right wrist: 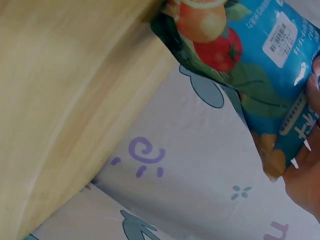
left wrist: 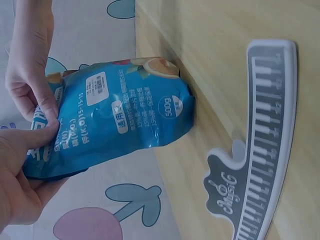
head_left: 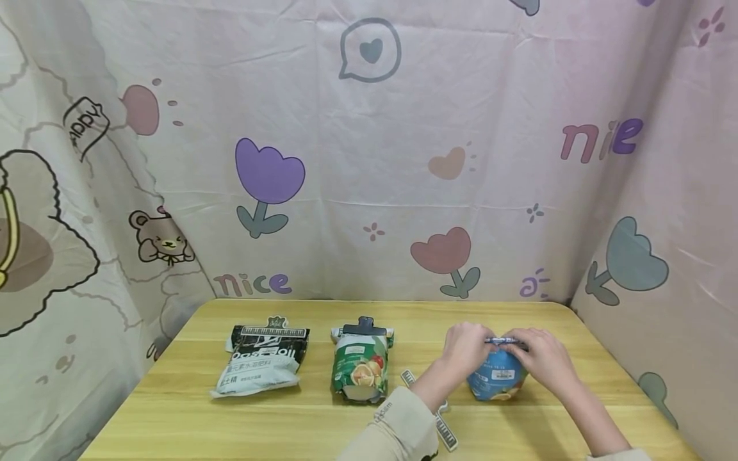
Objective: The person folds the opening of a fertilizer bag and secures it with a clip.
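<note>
Both hands pinch the top edge of a blue pouch point(head_left: 497, 378) that stands on the table at the right. My left hand point(head_left: 466, 349) holds its left top corner, and my right hand point(head_left: 544, 357) grips the right one. In the left wrist view the thumbs of the left hand point(left wrist: 17, 165) and right hand point(left wrist: 31, 75) press on the upper front of the pouch point(left wrist: 120, 115), where the top looks bent over. The right wrist view shows the pouch point(right wrist: 270, 65) with its fruit print and part of the right hand point(right wrist: 307, 175).
A piano-key clip point(left wrist: 267, 135) lies on the table, partly hidden by the left forearm in the head view. Further left stand a green pouch point(head_left: 360, 368) with a black clip point(head_left: 364, 326) and a black-and-white bag point(head_left: 259, 374) with a piano-key clip point(head_left: 273, 331). Printed curtains surround the table point(head_left: 277, 429).
</note>
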Available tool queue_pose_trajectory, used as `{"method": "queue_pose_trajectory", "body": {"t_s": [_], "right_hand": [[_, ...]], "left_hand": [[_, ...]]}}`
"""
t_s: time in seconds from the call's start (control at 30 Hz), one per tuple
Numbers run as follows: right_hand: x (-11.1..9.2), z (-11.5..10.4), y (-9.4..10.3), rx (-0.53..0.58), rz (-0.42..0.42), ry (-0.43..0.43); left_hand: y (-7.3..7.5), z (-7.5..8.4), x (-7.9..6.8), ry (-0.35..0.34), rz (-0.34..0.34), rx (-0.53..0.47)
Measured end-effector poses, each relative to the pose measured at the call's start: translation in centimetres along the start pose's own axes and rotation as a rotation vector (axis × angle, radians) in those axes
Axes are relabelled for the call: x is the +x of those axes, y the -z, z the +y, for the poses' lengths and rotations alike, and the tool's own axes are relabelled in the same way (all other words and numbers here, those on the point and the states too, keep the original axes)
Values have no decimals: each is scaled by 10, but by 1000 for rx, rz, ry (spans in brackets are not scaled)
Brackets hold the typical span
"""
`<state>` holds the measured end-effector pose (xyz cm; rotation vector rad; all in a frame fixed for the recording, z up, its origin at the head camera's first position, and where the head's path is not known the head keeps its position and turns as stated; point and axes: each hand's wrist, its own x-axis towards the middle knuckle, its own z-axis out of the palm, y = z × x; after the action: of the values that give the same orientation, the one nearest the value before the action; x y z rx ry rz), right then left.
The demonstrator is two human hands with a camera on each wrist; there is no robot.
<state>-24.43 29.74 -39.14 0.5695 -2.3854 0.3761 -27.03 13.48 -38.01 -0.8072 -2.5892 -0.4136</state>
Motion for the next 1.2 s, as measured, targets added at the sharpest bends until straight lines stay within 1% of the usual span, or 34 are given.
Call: {"method": "queue_pose_trajectory", "body": {"t_s": [0.1, 0.23, 0.3, 0.33, 0.43, 0.57, 0.67, 0.73, 0.8, 0.87, 1.0, 1.07, 1.13, 1.2], "right_hand": [[-2, 1, -5, -16, 70, 7], [-5, 1, -11, -48, 171, 53], [-6, 2, -12, -58, 193, 74], [-6, 2, -12, -59, 191, 82], [-7, 4, -8, -40, 137, 93], [-8, 8, 2, 49, 2, 58], [-8, 10, 6, 96, -67, 14], [-8, 10, 7, 96, -75, -7], [-9, 9, 5, 69, -51, -24], [-9, 10, 1, 14, -6, -21], [-11, 10, -8, -85, 112, 27], [-11, 9, -10, -106, 152, 51], [-12, 8, -10, -97, 154, 55], [-14, 10, -8, -72, 137, 51]], "left_hand": [[-1, 0, -1, 16, 34, -3], [-3, 0, -3, 9, 78, -11], [-4, 0, -4, 8, 92, -19], [-4, -1, -4, 9, 95, -24], [-4, -2, -5, 23, 86, -51], [-3, -4, -6, 45, 48, -87], [-4, -5, -6, 21, 37, -66], [-5, -5, -7, -9, 43, -30], [-6, -5, -7, -37, 47, 9], [-7, -5, -7, -44, 36, 33], [-10, -5, -7, -25, 3, 54], [-13, -4, -8, -14, 10, 52], [-14, -4, -10, -7, 25, 50], [-16, -3, -11, -4, 45, 54]]}}
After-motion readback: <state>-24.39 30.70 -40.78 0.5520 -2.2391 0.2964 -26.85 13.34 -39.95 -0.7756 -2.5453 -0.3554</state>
